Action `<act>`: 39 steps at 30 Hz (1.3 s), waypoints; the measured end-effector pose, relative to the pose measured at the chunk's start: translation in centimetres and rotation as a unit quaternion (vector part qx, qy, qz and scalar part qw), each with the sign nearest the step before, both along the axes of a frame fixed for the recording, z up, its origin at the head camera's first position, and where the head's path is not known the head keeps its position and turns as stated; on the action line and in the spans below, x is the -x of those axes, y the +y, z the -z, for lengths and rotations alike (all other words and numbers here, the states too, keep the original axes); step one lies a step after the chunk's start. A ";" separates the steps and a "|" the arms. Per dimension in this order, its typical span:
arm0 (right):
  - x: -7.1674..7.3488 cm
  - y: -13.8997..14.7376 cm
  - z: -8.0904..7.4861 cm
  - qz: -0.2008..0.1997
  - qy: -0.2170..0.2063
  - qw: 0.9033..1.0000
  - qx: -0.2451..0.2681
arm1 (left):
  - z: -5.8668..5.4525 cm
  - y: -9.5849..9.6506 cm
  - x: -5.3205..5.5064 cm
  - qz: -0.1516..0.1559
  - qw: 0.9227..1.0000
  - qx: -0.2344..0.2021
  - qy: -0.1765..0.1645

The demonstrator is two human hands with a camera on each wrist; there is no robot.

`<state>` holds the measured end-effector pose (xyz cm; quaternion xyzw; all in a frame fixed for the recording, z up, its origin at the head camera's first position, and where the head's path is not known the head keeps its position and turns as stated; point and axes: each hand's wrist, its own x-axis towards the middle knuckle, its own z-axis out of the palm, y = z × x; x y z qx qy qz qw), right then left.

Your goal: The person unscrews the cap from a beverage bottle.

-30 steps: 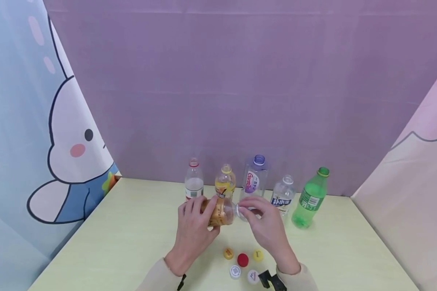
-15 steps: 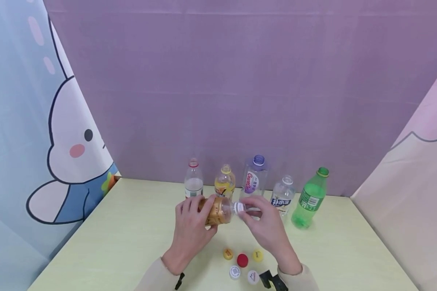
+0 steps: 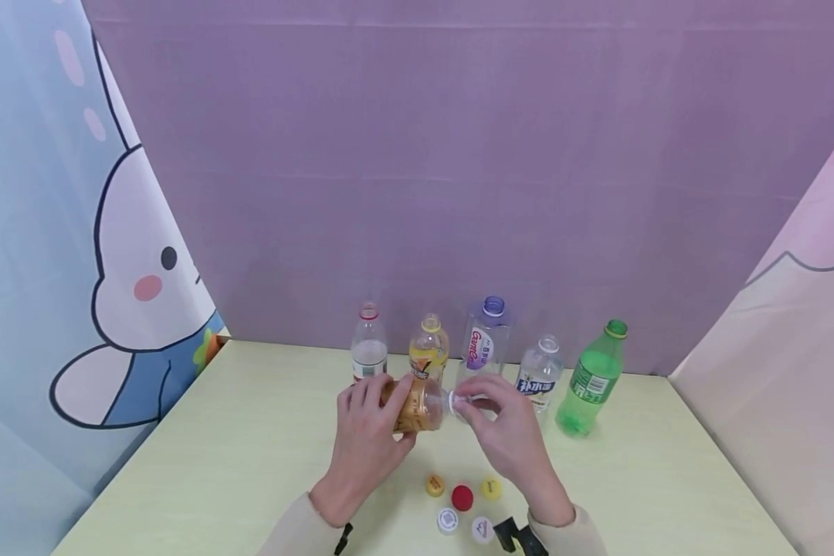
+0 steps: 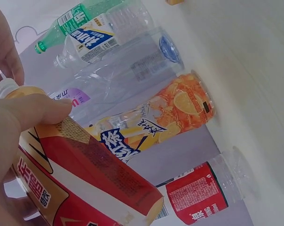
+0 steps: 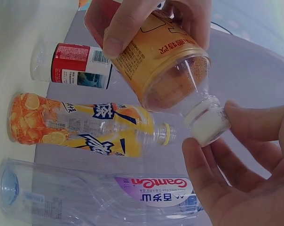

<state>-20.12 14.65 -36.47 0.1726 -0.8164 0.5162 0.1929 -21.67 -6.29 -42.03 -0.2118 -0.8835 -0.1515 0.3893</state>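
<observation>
My left hand (image 3: 368,440) grips a clear plastic bottle (image 5: 172,89) with a gold and red label. The bottle lies tilted over the table, its neck towards the right. At its mouth sits a white cap (image 5: 210,126), which the thumb and fingers of my right hand (image 3: 517,436) pinch. In the left wrist view, the left thumb (image 4: 52,109) lies across the bottle's label (image 4: 92,174), and part of the label is hidden by that hand.
Behind the hands stand several uncapped bottles: a red-ringed one (image 3: 370,351), a yellow-labelled one (image 3: 428,351), a tall clear one (image 3: 483,347), a blue-labelled one (image 3: 538,378) and a green one (image 3: 591,386). Nearer lie loose caps, including a red cap (image 3: 462,498).
The right fingers drew back a little along the white cap, then closed over it again. The bottle has shifted slightly left overall, still in the left hand.
</observation>
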 end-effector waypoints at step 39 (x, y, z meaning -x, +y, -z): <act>-0.1 0.4 -0.3 0.002 -0.037 0.999 0.003 | -0.3 0.0 -0.1 0.003 1.000 -0.012 -0.023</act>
